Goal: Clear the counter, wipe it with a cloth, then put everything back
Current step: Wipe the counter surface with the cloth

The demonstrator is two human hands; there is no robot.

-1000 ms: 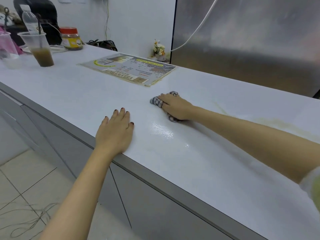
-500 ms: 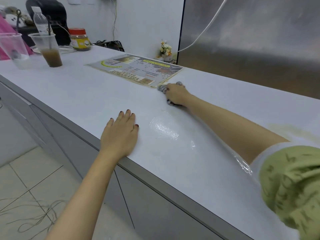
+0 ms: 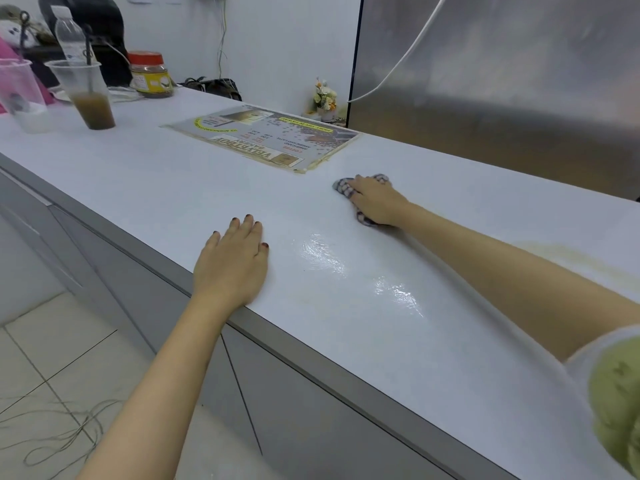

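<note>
My right hand presses a small checked cloth flat on the white counter, just in front of the corner of a laminated menu sheet. Most of the cloth is hidden under the hand. Wet streaks shine on the counter between my two hands. My left hand lies palm down near the counter's front edge, fingers spread, holding nothing.
At the far left stand a plastic cup of brown drink with a straw, a pink-tinted cup, a red-lidded jar and a water bottle. A steel panel rises behind the counter. A small flower pot stands beside it. A yellowish stain is at the right.
My right hand first pushed the cloth away to the menu sheet's corner, then drew it back toward me. My left hand stayed planted on the counter.
</note>
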